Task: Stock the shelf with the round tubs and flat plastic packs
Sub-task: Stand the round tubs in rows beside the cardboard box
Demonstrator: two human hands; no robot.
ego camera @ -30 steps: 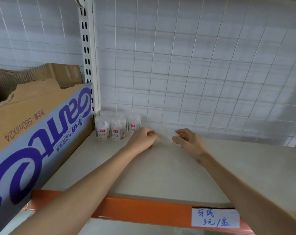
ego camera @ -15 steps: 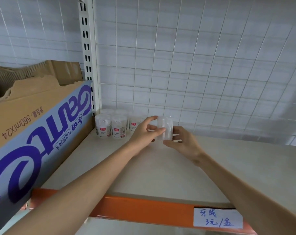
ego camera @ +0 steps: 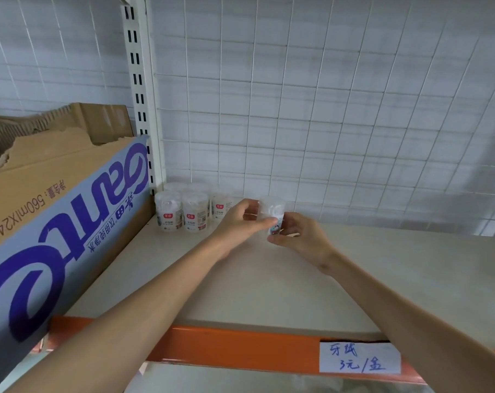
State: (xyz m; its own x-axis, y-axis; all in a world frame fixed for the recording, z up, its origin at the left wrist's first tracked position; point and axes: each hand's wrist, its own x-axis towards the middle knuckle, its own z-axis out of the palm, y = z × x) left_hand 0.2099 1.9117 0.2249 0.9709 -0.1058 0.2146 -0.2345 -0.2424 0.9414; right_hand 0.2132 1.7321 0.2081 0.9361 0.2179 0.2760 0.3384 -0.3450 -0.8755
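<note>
Holding a tub point(ego camera: 272, 211) upright at mid-frame, I have both hands on it. The left hand point(ego camera: 235, 225) pinches its side with fingers point(ego camera: 249, 204) curled round it, and the right hand point(ego camera: 303, 236) grips its lower part from the right. I cannot tell whether its base touches the shelf point(ego camera: 269, 285).

Bare board runs from the right hand out to the right edge of the frame, and toward me down to the orange rail point(ego camera: 226, 347) along the shelf's front edge. Both forearms cross over that rail. A handwritten label point(ego camera: 359, 357) sits on it at lower right.

Room is tight on the other two sides. A wire grid point(ego camera: 325, 123) closes the back, just behind the held tub. Left of centre, a cluster of stocked tubs point(ego camera: 183, 212) stands in the back corner, near my left hand, with the nearest one partly hidden behind it. Further left, a large carton point(ego camera: 56, 222) with blue lettering lies beside the cluster and fills the left of the frame. Its torn top is open. A white slotted post point(ego camera: 139, 89) rises behind its right end.
</note>
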